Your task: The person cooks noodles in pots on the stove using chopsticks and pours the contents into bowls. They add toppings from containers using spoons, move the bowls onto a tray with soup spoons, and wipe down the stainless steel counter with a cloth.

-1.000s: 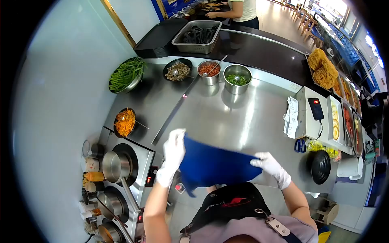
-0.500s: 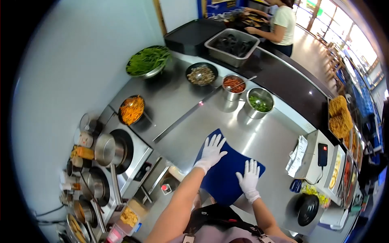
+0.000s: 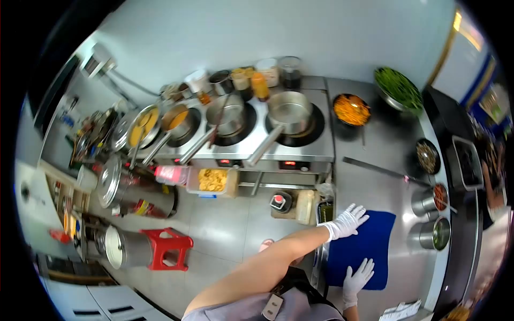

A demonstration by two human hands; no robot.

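A dark blue cloth (image 3: 369, 243) lies spread on the steel counter, in the lower right of the head view. My left hand (image 3: 350, 222), in a white glove, rests on the cloth's upper left corner with its fingers stretched out. Nearer the bottom edge, my right hand (image 3: 357, 278), gloved in white too, lies flat with fingers apart at the cloth's lower part. Neither hand grips anything.
Along the wall stand induction hobs with saucepans, including one large saucepan (image 3: 290, 112) with its handle toward me. A bowl of shredded carrot (image 3: 352, 109), green leaves (image 3: 399, 88) and steel pots (image 3: 435, 234) sit on the counter. A red stool (image 3: 167, 249) stands on the floor.
The view has swung left toward the hobs, so the counter now appears at the right. Both hands are still flat on the blue cloth, which now looks more squared out.
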